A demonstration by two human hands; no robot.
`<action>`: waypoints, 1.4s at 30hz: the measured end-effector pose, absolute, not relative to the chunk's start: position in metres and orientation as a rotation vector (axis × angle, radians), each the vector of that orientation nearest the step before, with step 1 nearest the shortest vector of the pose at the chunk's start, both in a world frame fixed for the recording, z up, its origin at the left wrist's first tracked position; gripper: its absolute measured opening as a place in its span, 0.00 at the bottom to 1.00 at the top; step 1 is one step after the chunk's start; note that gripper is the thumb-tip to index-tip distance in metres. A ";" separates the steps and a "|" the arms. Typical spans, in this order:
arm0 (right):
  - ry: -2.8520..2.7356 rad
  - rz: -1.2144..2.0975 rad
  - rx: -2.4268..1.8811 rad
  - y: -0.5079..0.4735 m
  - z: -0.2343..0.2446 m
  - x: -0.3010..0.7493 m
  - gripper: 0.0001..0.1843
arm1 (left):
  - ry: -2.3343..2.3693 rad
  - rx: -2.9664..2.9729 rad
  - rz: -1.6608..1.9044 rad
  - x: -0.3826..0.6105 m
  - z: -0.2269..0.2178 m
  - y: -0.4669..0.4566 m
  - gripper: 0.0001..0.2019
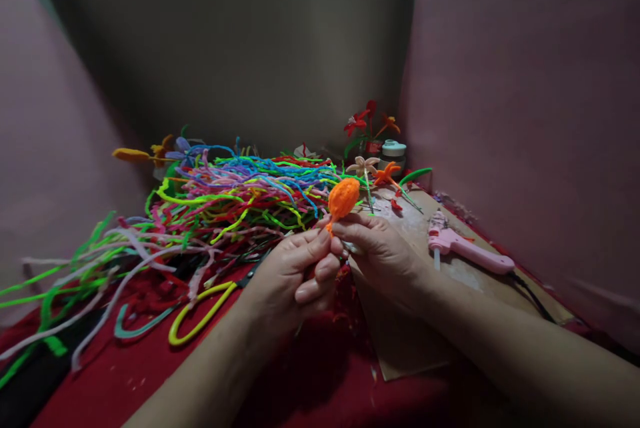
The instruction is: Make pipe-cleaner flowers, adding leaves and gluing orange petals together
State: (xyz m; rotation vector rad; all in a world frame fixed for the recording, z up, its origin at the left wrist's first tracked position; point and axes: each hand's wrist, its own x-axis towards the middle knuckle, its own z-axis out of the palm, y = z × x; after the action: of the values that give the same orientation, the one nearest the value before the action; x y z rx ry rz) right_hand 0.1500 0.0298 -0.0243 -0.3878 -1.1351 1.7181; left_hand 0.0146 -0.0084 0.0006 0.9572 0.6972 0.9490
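An orange fuzzy pipe-cleaner bud stands upright between my hands, its narrow twisted base pointing down. My left hand pinches that base between thumb and forefinger, the other fingers curled. From the right, my right hand closes its fingers on the same base, just under the rounded part. The fingertips of both hands meet there and hide the lowest end of the bud. Behind and left of my hands lies a large heap of pipe cleaners in many colours.
Scissors with yellow handles lie left of my left hand on the red cloth. A pink glue gun rests on a cardboard sheet at right, its cord trailing. Pipe-cleaner flowers and a lidded jar stand behind.
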 end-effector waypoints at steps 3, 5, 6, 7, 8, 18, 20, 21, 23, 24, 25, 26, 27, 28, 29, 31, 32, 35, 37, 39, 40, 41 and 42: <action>-1.059 1.724 -0.426 0.031 -0.025 0.149 0.04 | 0.969 1.290 1.056 0.017 0.001 -0.011 0.09; -1.009 1.710 -0.441 0.032 -0.026 0.149 0.03 | 1.190 1.601 1.168 0.019 -0.003 -0.012 0.07; -0.991 1.703 -0.448 0.032 -0.026 0.149 0.02 | 1.292 1.760 1.220 0.019 -0.006 -0.012 0.07; -0.976 1.702 -0.450 0.031 -0.026 0.149 0.02 | 1.387 1.915 1.265 0.019 -0.009 -0.012 0.08; -0.967 1.703 -0.450 0.030 -0.026 0.148 0.02 | 1.468 2.056 1.294 0.019 -0.012 -0.011 0.08; -1.044 1.590 -0.436 0.023 -0.027 0.143 0.04 | 1.479 2.213 1.414 0.015 -0.014 -0.010 0.06; -1.056 1.586 -0.435 0.023 -0.026 0.143 0.04 | 1.458 2.040 1.390 0.016 -0.011 -0.010 0.08; -1.062 1.582 -0.446 0.023 -0.025 0.144 0.03 | 1.438 1.942 1.370 0.017 -0.010 -0.011 0.09; -1.072 1.587 -0.477 0.022 -0.022 0.145 0.03 | 1.367 1.739 1.337 0.019 -0.007 -0.011 0.09; -1.078 1.596 -0.486 0.022 -0.022 0.146 0.03 | 1.326 1.640 1.320 0.019 -0.005 -0.011 0.09; -1.086 1.609 -0.488 0.022 -0.021 0.146 0.03 | 1.285 1.546 1.304 0.020 -0.003 -0.010 0.09; -1.100 1.623 -0.478 0.022 -0.021 0.147 0.03 | 1.247 1.464 1.289 0.020 -0.001 -0.010 0.10; -1.117 1.633 -0.458 0.022 -0.021 0.147 0.03 | 1.215 1.393 1.270 0.020 0.001 -0.010 0.11; -1.137 1.635 -0.437 0.022 -0.022 0.147 0.04 | 1.188 1.335 1.250 0.019 0.002 -0.010 0.12; -1.153 1.627 -0.418 0.022 -0.023 0.147 0.04 | 1.162 1.284 1.229 0.019 0.004 -0.010 0.13; -1.169 1.612 -0.399 0.024 -0.024 0.147 0.04 | 1.100 1.199 1.190 0.016 0.005 -0.009 0.14; -1.171 1.608 -0.399 0.024 -0.025 0.147 0.04 | 1.062 1.161 1.170 0.015 0.004 -0.008 0.13; -1.181 1.608 -0.429 0.025 -0.025 0.147 0.05 | 0.938 1.071 1.127 0.013 0.003 -0.007 0.11; -1.185 1.604 -0.441 0.025 -0.025 0.147 0.06 | 0.878 1.023 1.102 0.012 0.002 -0.006 0.10; -1.182 1.604 -0.438 0.027 -0.025 0.147 0.08 | 0.829 0.986 1.074 0.012 0.001 -0.005 0.09; -1.181 1.604 -0.428 0.027 -0.026 0.147 0.08 | 0.803 0.972 1.060 0.011 0.001 -0.005 0.09; -1.182 1.604 -0.420 0.028 -0.026 0.147 0.08 | 0.778 0.962 1.046 0.011 0.001 -0.005 0.08; -1.182 1.603 -0.416 0.028 -0.027 0.147 0.08 | 0.755 0.952 1.035 0.010 0.001 -0.004 0.08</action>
State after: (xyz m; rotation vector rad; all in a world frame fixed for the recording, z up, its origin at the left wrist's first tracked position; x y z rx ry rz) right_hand 0.1470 0.0283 -0.0268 -0.4158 -1.1818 1.6029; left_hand 0.0102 -0.0043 0.0011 0.9517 0.7555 1.0348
